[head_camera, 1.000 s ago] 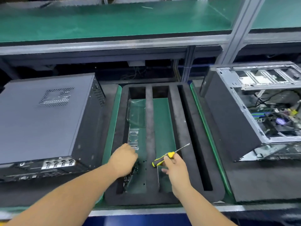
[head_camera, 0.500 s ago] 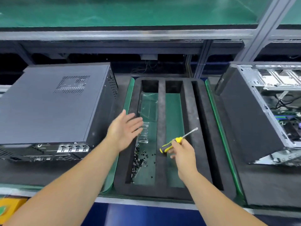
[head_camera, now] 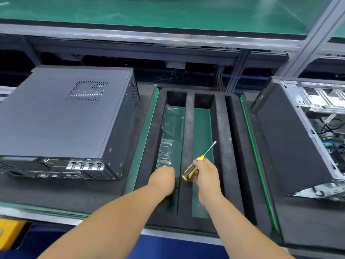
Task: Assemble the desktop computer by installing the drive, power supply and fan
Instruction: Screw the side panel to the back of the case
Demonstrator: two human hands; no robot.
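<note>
My right hand [head_camera: 207, 176] grips a yellow and black screwdriver [head_camera: 190, 170] by its handle, shaft pointing up and to the right, over the black foam tray [head_camera: 221, 128]. My left hand [head_camera: 162, 181] reaches down into the tray's left slot, its fingers hidden behind the back of the hand. A few small dark screws [head_camera: 177, 184] show beside it on the slot's green floor. A closed black computer case [head_camera: 61, 116] lies flat on the left. An open case [head_camera: 317, 128] with bare metal frame and cables stands on the right.
Clear plastic packaging [head_camera: 166, 152] lies in the left slot beyond my left hand. The tray's middle and right slots hold nothing visible. A green-topped shelf [head_camera: 168, 14] runs across above the bench. A yellow object [head_camera: 9, 232] sits at the bottom left edge.
My left hand, raised and spread open half a second ago, has dropped back into the left slot over the screws. My right hand with the screwdriver has barely moved.
</note>
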